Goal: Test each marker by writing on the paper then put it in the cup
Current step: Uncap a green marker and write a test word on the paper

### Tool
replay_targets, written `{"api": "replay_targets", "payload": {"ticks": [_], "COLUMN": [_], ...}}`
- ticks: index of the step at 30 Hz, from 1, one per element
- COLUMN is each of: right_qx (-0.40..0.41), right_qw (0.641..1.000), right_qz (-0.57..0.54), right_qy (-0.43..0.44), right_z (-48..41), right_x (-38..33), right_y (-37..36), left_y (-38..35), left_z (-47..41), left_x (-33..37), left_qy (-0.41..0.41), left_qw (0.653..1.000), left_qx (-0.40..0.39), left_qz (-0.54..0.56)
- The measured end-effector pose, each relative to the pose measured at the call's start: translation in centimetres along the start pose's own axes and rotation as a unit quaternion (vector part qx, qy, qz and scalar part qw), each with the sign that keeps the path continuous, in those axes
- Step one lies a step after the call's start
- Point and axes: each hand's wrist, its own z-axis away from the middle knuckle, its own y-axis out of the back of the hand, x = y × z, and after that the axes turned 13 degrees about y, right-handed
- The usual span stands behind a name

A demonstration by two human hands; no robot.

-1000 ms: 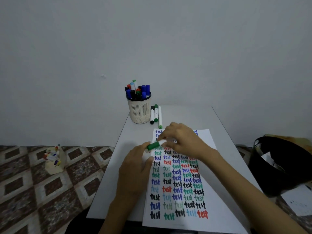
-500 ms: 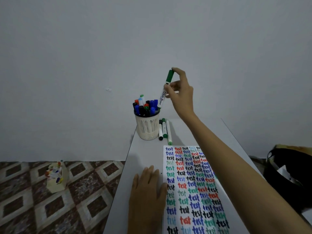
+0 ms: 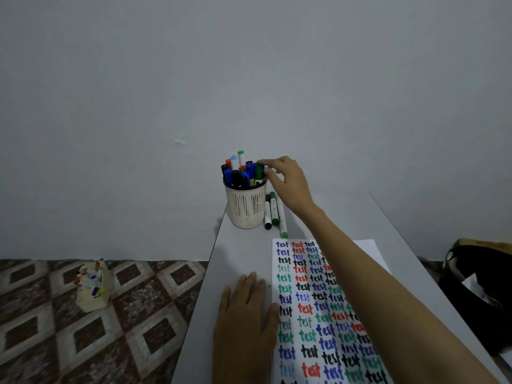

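A cream slotted cup (image 3: 246,209) stands at the far end of the grey table (image 3: 235,253), packed with several capped markers. My right hand (image 3: 288,184) reaches over its right rim. Index finger and thumb rest on the cap of a green marker (image 3: 259,171) that stands upright in the cup. Three more markers (image 3: 274,213) lie on the table just right of the cup. The paper (image 3: 368,248), covered in coloured "test" words, lies under my right forearm. My left hand (image 3: 246,317) lies flat on the table, its fingers apart, at the paper's left edge.
The table's left edge drops to a patterned tile floor, where a small box of markers (image 3: 92,286) stands. A black bag (image 3: 476,286) sits on the floor past the table's right edge. A plain wall rises behind the table.
My right hand capped the green marker over the paper, lifted it above the cup, and has now lowered it into the cup. My left hand moved off the marker and lies flat on the table.
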Motion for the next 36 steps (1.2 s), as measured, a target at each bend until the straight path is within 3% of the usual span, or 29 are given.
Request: {"api": "replay_targets", "payload": {"ticks": [3, 5, 8, 11, 16, 20, 23, 26, 30, 36], "right_qx": [0.041, -0.027, -0.181, -0.197, -0.132, -0.024, 0.055, 0.062, -0.009, -0.219], "right_qw": [0.996, 0.985, 0.94, 0.932, 0.943, 0.932, 0.876, 0.812, 0.799, 0.856], "right_qz": [-0.039, 0.002, 0.029, 0.065, 0.086, -0.007, -0.188, -0.354, -0.401, -0.325], "right_qy": [-0.073, -0.168, -0.286, -0.298, -0.294, -0.363, -0.44, -0.459, -0.447, -0.338], "right_z": [0.8, 1.7, 3.5, 4.4, 4.8, 5.5, 6.3, 7.6, 10.5, 15.2], "right_x": [0.5, 1.3, 1.6, 0.7, -0.4, -0.6, -1.2, -3.0, -5.8, -9.3], "right_y": [0.4, 0.5, 0.2, 0.0, 0.0, 1.2, 2.7, 4.8, 7.1, 10.2], "left_y": [0.1, 0.2, 0.3, 0.3, 0.4, 0.3, 0.1, 0.0, -0.1, 0.3], "left_z": [0.2, 0.3, 0.4, 0.4, 0.7, 0.7, 0.7, 0.8, 0.8, 1.4], "left_x": [0.2, 0.2, 0.2, 0.4, 0.3, 0.2, 0.1, 0.0, -0.1, 0.6], "left_qy": [0.001, 0.004, 0.007, 0.006, 0.002, -0.006, -0.008, -0.016, -0.008, -0.03], "left_qw": [1.0, 1.0, 1.0, 1.0, 1.0, 1.0, 0.999, 0.998, 0.997, 0.986], "left_qx": [0.004, 0.005, 0.008, 0.011, 0.021, 0.022, 0.021, 0.025, 0.029, 0.057], "left_qz": [0.009, -0.001, -0.009, -0.003, 0.01, 0.013, 0.03, 0.047, 0.071, 0.151]}}
